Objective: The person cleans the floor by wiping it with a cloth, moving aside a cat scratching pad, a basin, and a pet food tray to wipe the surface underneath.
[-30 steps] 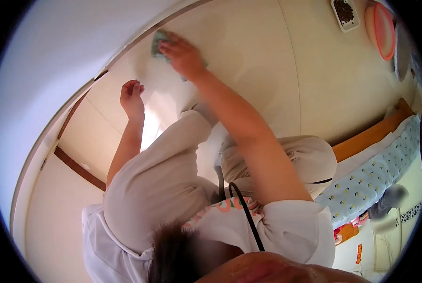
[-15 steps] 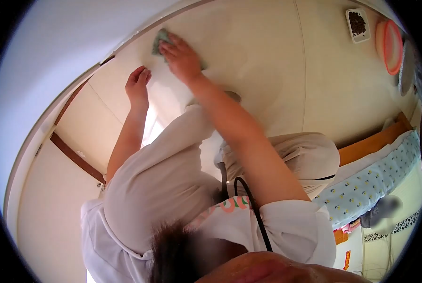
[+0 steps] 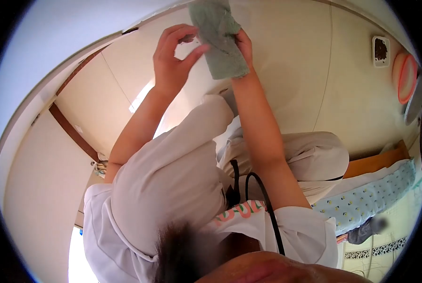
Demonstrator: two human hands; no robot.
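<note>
A grey-green cleaning cloth [image 3: 219, 45] is spread out and raised above the pale floor [image 3: 293, 61]. My right hand [image 3: 245, 46] grips it at its right edge, with part of the fingers hidden behind the fabric. A few dark specks or crumbs show on the cloth's upper face. Just left of the cloth, my left hand [image 3: 173, 59] is open, thumb and fingers curved apart. Its fingertips come close to the cloth's left edge; whether they touch it I cannot tell.
A white wall [image 3: 69, 42] borders the floor at the left. Far right stand a small white tray [image 3: 380, 51] of dark bits and a pink-rimmed basin [image 3: 406, 78]. A bed with a patterned cover [image 3: 366, 200] is at lower right. My bent knees [image 3: 173, 160] are close below.
My right hand has lifted the cloth off the floor, where it was pressed and bunched, and the cloth is now spread out. My left hand has moved up and right beside it and opened.
</note>
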